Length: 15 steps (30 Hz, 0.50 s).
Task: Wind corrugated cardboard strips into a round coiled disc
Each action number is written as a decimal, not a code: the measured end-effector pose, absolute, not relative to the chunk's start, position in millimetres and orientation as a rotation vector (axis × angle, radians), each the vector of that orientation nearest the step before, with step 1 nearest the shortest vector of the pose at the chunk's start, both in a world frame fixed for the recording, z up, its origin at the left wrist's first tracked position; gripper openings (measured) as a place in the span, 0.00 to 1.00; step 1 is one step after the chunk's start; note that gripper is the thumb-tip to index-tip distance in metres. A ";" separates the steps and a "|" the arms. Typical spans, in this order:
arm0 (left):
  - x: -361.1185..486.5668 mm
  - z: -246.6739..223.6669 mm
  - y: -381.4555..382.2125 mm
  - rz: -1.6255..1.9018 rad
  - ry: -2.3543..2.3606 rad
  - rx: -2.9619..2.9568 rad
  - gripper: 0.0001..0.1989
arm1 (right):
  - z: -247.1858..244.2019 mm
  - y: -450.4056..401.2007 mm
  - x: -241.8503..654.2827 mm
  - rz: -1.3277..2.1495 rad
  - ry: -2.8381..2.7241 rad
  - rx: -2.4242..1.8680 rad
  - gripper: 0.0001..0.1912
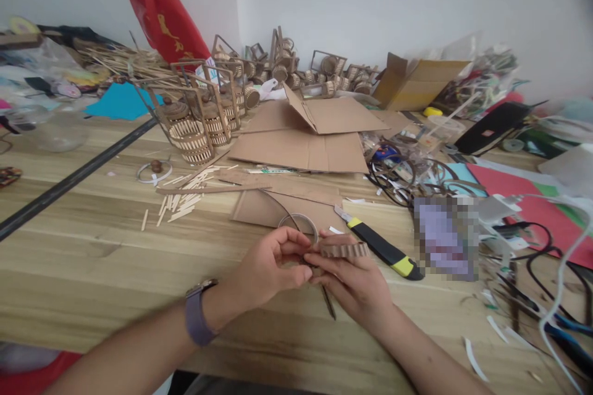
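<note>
My left hand (273, 268) is closed in a pinch at a thin dark strip (329, 303), its fingertips meeting those of my right hand (354, 284). A ridged brown cardboard ring piece (343, 250) rests against my right hand, whose fingers are closed around the work. Just behind the fingertips a light round hoop (306, 220) shows in part. What exactly lies between the fingertips is mostly hidden. To the right of my hands lies a yellow and black utility knife (380, 245).
Thin wooden sticks (185, 200) lie scattered left of folded cardboard (296, 148). Small slatted baskets with frames (192, 136) stand at the back left. A long dark bar (78, 176) crosses the left side. Coiled strips and cables (398, 179) clutter the right.
</note>
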<state>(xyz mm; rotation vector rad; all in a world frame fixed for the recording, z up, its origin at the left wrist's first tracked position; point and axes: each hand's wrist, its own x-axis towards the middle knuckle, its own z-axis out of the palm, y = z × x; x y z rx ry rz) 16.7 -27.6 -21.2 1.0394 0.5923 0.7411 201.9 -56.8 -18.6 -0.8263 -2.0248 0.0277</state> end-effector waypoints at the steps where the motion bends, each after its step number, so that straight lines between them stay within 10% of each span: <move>1: 16.0 -22.2 -26.1 0.724 0.582 1.027 0.19 | -19.5 -56.8 202.5 0.040 -2.018 -0.833 0.09; 15: 7.0 -3.9 -17.8 0.602 0.756 1.815 0.04 | -30.6 -65.7 207.2 -0.227 -2.281 -0.869 0.15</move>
